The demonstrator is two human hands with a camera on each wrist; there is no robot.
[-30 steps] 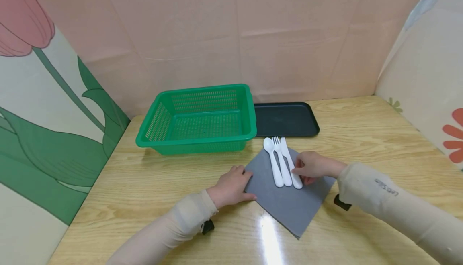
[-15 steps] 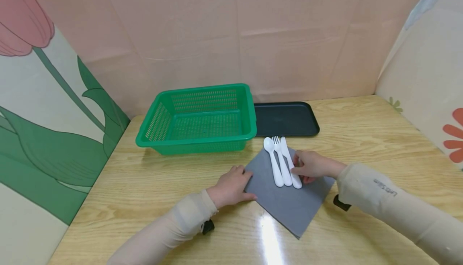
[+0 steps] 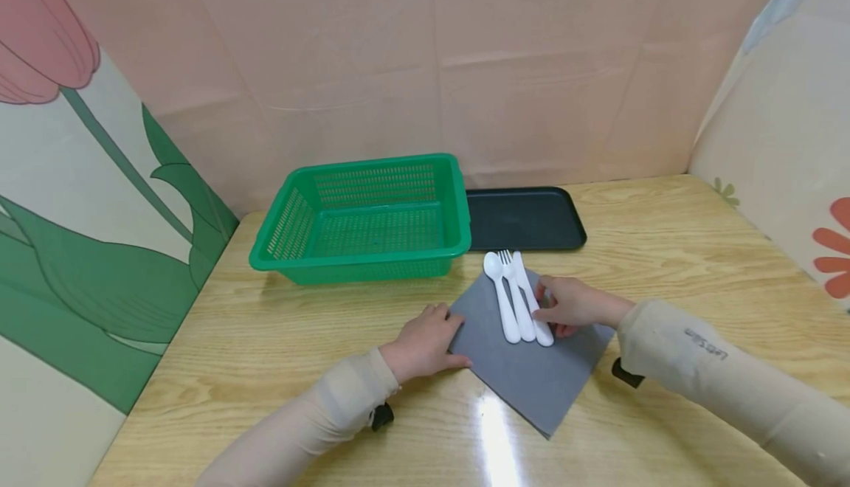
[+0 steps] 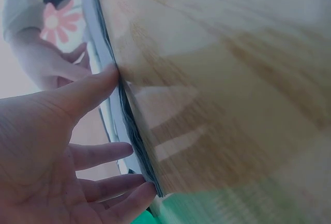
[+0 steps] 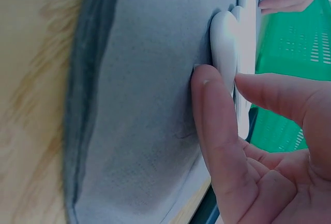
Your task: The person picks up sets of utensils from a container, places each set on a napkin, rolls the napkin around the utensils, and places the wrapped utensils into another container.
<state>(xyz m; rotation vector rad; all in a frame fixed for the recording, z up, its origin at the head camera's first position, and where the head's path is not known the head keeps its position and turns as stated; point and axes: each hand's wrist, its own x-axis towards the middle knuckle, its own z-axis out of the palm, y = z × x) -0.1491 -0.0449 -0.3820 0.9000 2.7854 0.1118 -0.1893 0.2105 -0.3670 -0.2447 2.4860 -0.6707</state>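
A white plastic spoon [image 3: 494, 268], fork [image 3: 520, 308] and knife [image 3: 522, 277] lie side by side on a folded grey cloth napkin [image 3: 531, 387], their handles toward the person. My right hand [image 3: 576, 307] pinches the knife at its handle, thumb on the side facing the fork and fingers on the outer side; the right wrist view shows the handle end [image 5: 223, 40] beyond the fingertips. At the napkin's left corner my left hand [image 3: 425, 341] rests with fingers spread, the thumb and fingertips touching the layered edge [image 4: 132, 123] in the left wrist view.
Behind the left hand stands a green slotted basket [image 3: 361, 259]. A black tray [image 3: 524, 220] lies to its right, partly hidden by the basket's rim and just beyond the cutlery tips. Fabric backdrops [image 3: 438, 66] enclose the wooden table [image 3: 319, 325] at the back and sides.
The knife has shifted slightly left toward the fork, with my right hand moving along with it. The left hand, napkin, basket and tray stay where they were.
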